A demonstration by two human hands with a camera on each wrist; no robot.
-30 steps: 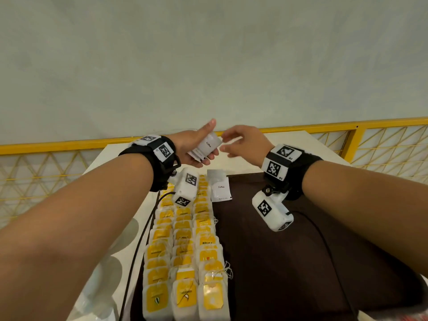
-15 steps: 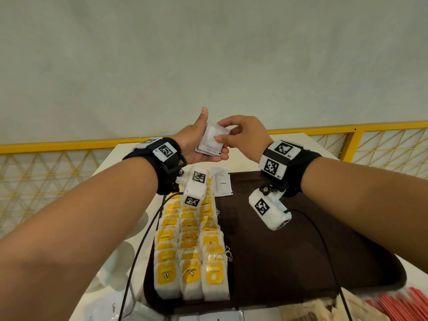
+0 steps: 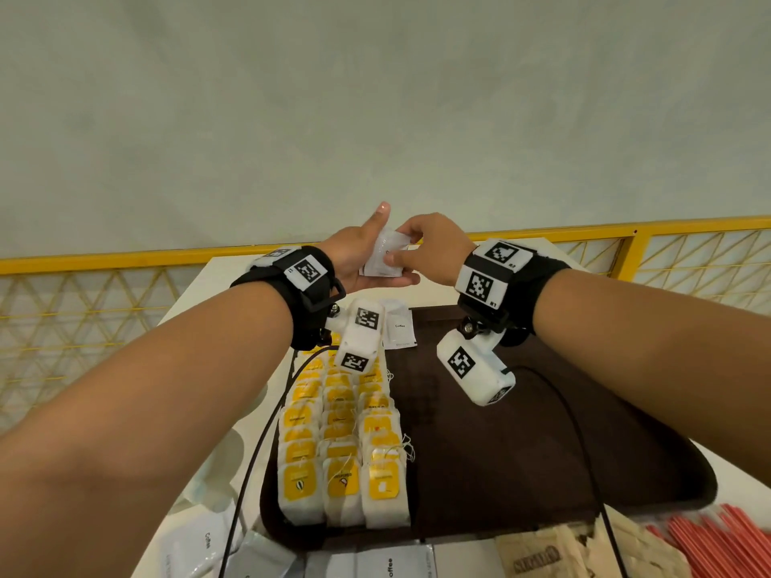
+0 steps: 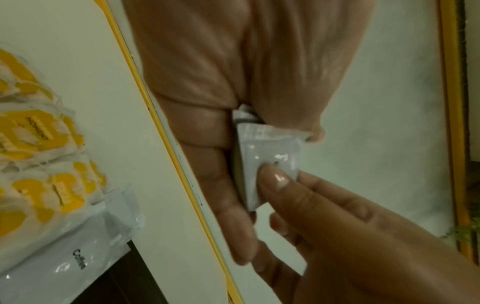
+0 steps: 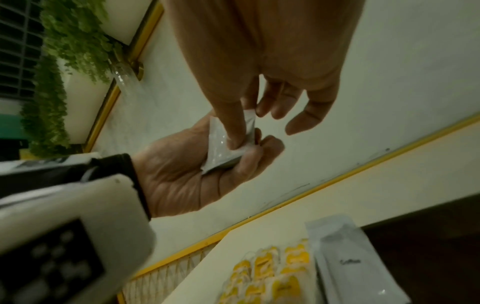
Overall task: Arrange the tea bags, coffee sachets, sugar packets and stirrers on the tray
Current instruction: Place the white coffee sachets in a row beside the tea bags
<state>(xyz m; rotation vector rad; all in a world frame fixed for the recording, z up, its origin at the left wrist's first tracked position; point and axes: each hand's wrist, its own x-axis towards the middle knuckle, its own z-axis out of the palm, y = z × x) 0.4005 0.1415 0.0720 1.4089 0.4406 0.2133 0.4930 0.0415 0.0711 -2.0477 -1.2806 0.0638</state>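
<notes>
My left hand [image 3: 367,260] holds a small stack of white coffee sachets [image 3: 386,258] above the far edge of the dark brown tray [image 3: 542,444]. My right hand [image 3: 411,252] pinches the top sachet [image 4: 267,156] of that stack between thumb and forefinger; the same stack of sachets [image 5: 228,144] shows in the right wrist view. One coffee sachet [image 3: 399,327] lies flat at the tray's far left. Yellow-labelled tea bags [image 3: 342,444] fill three rows down the tray's left side.
More coffee sachets [image 3: 388,565] lie on the white table in front of the tray. Brown sugar packets [image 3: 550,556] and red stirrers [image 3: 726,544] sit at the near right. A yellow railing [image 3: 626,231] runs behind the table.
Both hands have risen slightly above the tray's far edge. My right hand, which was reaching toward the stack a second ago, now pinches its top sachet.
</notes>
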